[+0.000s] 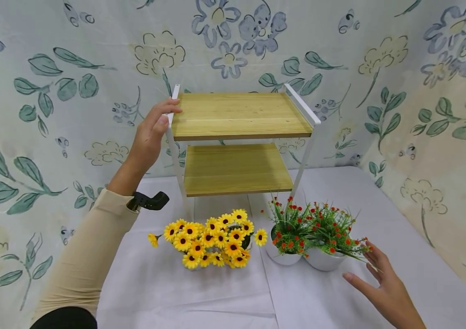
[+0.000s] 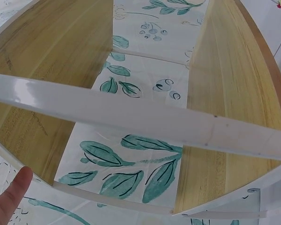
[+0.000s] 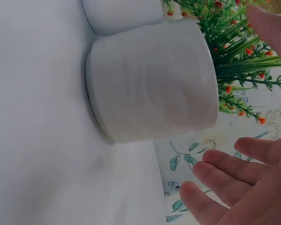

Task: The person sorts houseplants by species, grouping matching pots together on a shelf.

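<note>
A two-tier shelf with a wooden top board [image 1: 241,114], a lower board [image 1: 237,169] and a white metal frame [image 1: 304,107] stands at the back. My left hand [image 1: 150,130] rests at the top board's left edge, fingers over the white rail [image 2: 145,117]. My right hand [image 1: 385,285] is spread beside the right-hand potted plant with small red flowers [image 1: 333,233]. In the right wrist view its white pot [image 3: 152,84] stands on the cloth, with the fingers [image 3: 225,173] apart from the pot and near the leaves.
A second red-flowered plant [image 1: 288,228] in a white pot stands just left of the first. Yellow sunflower-like flowers [image 1: 212,240] in pots are in front of the shelf. White cloth [image 1: 191,297] covers the table; a floral-patterned backdrop [image 1: 233,50] hangs close behind the shelf.
</note>
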Demonstrator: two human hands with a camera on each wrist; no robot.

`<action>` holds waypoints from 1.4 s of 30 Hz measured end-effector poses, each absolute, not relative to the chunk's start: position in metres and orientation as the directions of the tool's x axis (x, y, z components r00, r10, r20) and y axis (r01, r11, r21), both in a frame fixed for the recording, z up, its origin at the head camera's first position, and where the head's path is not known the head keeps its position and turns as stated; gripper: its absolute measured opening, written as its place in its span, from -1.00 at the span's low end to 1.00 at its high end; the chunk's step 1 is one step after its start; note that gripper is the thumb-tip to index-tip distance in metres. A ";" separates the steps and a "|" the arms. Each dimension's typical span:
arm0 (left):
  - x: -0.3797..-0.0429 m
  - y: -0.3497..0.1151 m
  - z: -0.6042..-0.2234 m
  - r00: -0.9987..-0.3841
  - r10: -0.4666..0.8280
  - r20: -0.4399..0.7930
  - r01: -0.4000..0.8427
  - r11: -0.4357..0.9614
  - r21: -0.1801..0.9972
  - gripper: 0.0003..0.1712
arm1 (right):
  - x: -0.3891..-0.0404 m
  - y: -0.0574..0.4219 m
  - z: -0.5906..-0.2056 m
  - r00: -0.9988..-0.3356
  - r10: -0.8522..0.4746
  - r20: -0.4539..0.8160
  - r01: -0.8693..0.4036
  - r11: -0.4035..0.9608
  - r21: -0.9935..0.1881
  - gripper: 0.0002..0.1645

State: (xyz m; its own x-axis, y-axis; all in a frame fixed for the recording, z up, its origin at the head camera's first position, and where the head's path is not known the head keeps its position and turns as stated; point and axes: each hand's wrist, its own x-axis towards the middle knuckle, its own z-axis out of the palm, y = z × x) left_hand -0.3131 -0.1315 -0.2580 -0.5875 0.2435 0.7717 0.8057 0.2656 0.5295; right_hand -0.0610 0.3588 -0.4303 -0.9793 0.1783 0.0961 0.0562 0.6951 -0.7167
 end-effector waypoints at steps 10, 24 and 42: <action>-0.319 -0.133 -0.263 -0.582 0.237 0.778 0.808 0.275 0.521 -0.49 | -0.078 0.350 -0.443 -0.976 0.152 0.158 -0.024 0.644 -0.765 -0.06; -0.317 -0.133 -0.263 -0.561 0.227 0.796 0.823 0.264 0.504 -0.45 | -0.101 0.346 -0.445 -0.986 0.139 0.091 0.020 0.644 -0.765 0.24; -0.318 -0.131 -0.260 -0.570 0.236 0.787 0.815 0.279 0.507 -0.46 | -0.120 0.343 -0.456 -0.977 0.105 0.184 -0.088 0.589 -0.804 0.20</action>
State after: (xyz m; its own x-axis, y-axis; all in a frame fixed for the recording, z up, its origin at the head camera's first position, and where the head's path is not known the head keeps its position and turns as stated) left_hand -0.3176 -0.1312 -0.2604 -0.5703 0.2356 0.7869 0.8153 0.2790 0.5074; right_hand -0.1201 0.3426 -0.4557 -0.9773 0.1054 0.1840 -0.0878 0.5887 -0.8036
